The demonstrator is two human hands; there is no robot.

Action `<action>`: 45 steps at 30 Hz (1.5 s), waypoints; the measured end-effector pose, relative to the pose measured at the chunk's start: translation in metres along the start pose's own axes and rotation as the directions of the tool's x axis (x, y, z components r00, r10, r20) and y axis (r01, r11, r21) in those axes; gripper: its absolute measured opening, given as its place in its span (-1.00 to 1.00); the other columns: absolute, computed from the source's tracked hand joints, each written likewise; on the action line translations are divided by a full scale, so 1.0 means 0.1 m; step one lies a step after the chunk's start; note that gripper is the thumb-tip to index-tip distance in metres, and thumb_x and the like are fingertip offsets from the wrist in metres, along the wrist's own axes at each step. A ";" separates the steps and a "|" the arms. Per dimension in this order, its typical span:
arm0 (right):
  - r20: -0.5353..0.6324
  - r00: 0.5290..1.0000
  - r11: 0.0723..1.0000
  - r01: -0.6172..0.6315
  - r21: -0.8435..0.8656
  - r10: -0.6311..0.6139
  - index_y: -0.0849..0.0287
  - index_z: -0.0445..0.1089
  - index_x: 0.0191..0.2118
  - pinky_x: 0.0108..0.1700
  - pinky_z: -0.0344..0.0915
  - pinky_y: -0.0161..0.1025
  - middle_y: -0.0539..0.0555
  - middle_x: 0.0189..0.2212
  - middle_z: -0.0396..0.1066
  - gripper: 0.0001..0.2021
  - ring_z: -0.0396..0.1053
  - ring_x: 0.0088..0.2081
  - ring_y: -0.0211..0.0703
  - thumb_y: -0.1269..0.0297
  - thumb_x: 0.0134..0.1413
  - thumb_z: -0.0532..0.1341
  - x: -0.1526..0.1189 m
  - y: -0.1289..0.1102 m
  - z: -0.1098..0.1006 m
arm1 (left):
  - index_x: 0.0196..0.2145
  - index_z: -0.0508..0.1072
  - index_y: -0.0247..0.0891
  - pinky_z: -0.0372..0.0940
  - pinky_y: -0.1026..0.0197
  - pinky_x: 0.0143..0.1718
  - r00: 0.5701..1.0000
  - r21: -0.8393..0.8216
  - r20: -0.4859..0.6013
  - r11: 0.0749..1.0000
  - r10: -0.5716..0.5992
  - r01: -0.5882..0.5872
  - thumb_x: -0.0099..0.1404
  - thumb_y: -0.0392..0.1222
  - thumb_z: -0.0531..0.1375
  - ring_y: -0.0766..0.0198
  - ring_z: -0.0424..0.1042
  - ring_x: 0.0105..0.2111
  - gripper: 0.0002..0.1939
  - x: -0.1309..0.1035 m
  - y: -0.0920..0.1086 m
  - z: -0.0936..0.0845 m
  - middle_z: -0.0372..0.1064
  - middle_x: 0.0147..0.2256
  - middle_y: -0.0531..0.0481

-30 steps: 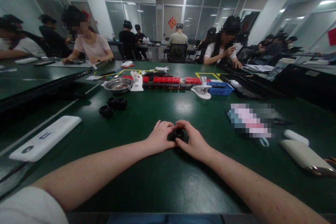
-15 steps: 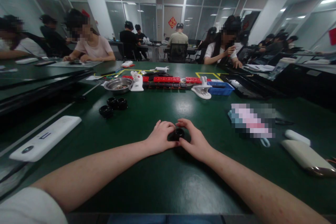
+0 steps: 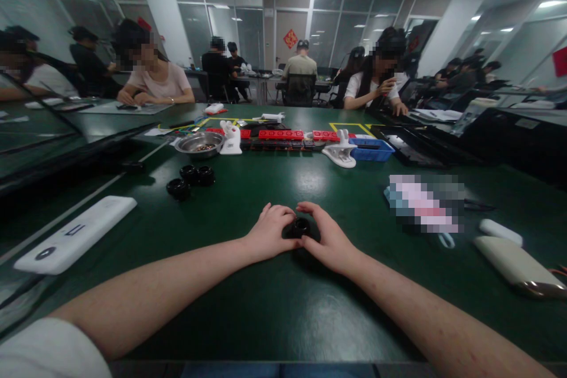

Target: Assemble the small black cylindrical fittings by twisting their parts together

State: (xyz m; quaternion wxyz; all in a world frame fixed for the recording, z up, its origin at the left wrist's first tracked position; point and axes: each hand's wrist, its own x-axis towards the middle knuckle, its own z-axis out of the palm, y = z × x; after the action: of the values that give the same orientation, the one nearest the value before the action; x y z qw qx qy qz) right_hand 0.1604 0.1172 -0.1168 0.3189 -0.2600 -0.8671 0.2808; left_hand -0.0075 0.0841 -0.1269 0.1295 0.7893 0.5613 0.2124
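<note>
Black round part, head view: located at the near middle of the green table, between left hand and right hand. Cannot tell whether resting on the tabletop or lifted slightly, with underside hidden. Wrapped along the left side by the left hand, fingers toward the far edge, thumb at the near edge; judged clamped there. Flanked on the right by the right hand, curved, with thumb at or just beside the near edge and fingers toward the far side; cannot tell whether closed on the part or merely cupped about it.

Judged light, going by apparent plastic make; not verifiable by sight. Probably stiff, with little give under pressure. Possibly slippery, given the gloss. Unlikely to prove fragile, though perhaps prone to scuffs. Best taken by the outer side wall, with fingers opposed left and right, clear of the opening.

Appears black throughout, rounded in outline, with a shiny rim around a dark opening on top. Catches small highlights along the rim. Too dark inside for detail. Matches in colour and gloss the three black parts grouped farther left, just short of the metal bowl
</note>
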 end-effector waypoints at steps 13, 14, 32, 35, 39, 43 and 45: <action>-0.069 0.995 0.997 -0.069 0.028 0.071 0.16 0.11 -0.11 -0.13 0.26 -0.11 0.07 -0.29 0.27 -0.59 0.28 -0.23 -0.12 0.48 -0.18 0.12 0.02 -0.02 0.02 | -0.25 0.35 -0.21 -0.12 -0.22 0.07 1.000 0.004 -0.002 1.000 0.004 -0.004 0.04 0.01 0.20 0.10 0.20 -0.07 -0.66 0.00 0.01 -0.01 0.27 -0.14 -0.05; -0.042 0.998 0.998 -0.035 0.044 0.037 0.16 0.10 -0.09 -0.07 0.22 -0.10 0.09 -0.23 0.27 -0.55 0.27 -0.17 -0.12 0.52 -0.21 0.09 0.01 -0.03 0.01 | -0.23 0.35 -0.22 -0.13 -0.22 0.07 1.000 0.001 -0.006 1.000 0.003 -0.003 0.04 0.02 0.20 0.10 0.19 -0.06 -0.64 -0.01 0.00 -0.01 0.27 -0.14 -0.05; -0.007 1.000 0.999 -0.031 0.009 0.031 0.19 0.04 0.02 0.03 0.12 -0.01 0.18 -0.08 0.22 -0.46 0.19 -0.02 -0.03 0.50 -0.19 0.13 0.00 0.00 -0.02 | -0.24 0.35 -0.22 -0.15 -0.22 0.08 1.000 0.005 0.006 1.000 -0.004 0.004 0.04 0.01 0.20 0.08 0.18 -0.06 -0.65 -0.01 0.02 -0.02 0.25 -0.12 -0.05; -0.093 0.993 0.997 -0.074 -0.033 0.071 0.20 0.07 -0.01 -0.05 0.19 -0.02 0.16 -0.17 0.25 -0.49 0.23 -0.12 -0.03 0.36 -0.16 0.21 0.00 0.02 0.02 | -0.26 0.36 -0.22 -0.13 -0.21 0.07 1.000 0.013 0.012 1.000 0.001 -0.001 0.05 0.00 0.20 0.09 0.20 -0.08 -0.67 0.00 0.03 -0.03 0.27 -0.15 -0.04; -0.099 0.991 0.996 -0.083 0.025 0.085 0.17 0.09 -0.07 -0.12 0.24 -0.07 0.08 -0.29 0.27 -0.56 0.28 -0.21 -0.09 0.38 -0.14 0.19 0.02 0.02 0.03 | -0.26 0.36 -0.21 -0.12 -0.21 0.07 1.000 0.015 0.001 1.000 0.004 -0.004 0.06 0.02 0.19 0.10 0.20 -0.08 -0.67 0.00 0.03 -0.02 0.27 -0.15 -0.04; -0.013 1.000 0.995 0.009 0.095 -0.008 0.15 0.04 -0.02 -0.01 0.16 -0.05 0.11 -0.18 0.28 -0.48 0.25 -0.09 -0.10 0.55 -0.21 0.06 0.01 -0.01 -0.02 | -0.21 0.34 -0.22 -0.13 -0.21 0.08 1.000 0.003 -0.009 1.000 0.002 -0.002 0.04 0.06 0.20 0.09 0.19 -0.07 -0.59 -0.01 0.01 -0.01 0.26 -0.13 -0.06; -0.013 1.000 0.997 0.012 0.081 -0.011 0.16 0.04 0.00 0.02 0.13 -0.02 0.14 -0.12 0.25 -0.46 0.22 -0.04 -0.07 0.55 -0.21 0.06 0.01 -0.01 -0.02 | -0.22 0.34 -0.23 -0.14 -0.22 0.08 1.000 0.004 -0.009 1.000 -0.001 0.001 0.03 0.06 0.21 0.09 0.19 -0.06 -0.59 -0.01 0.01 -0.01 0.25 -0.13 -0.06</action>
State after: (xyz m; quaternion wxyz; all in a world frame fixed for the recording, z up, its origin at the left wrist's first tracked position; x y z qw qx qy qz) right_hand 0.1611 0.1173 -0.1143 0.3363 -0.2434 -0.8545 0.3124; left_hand -0.0074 0.0829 -0.1254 0.1255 0.7883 0.5627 0.2148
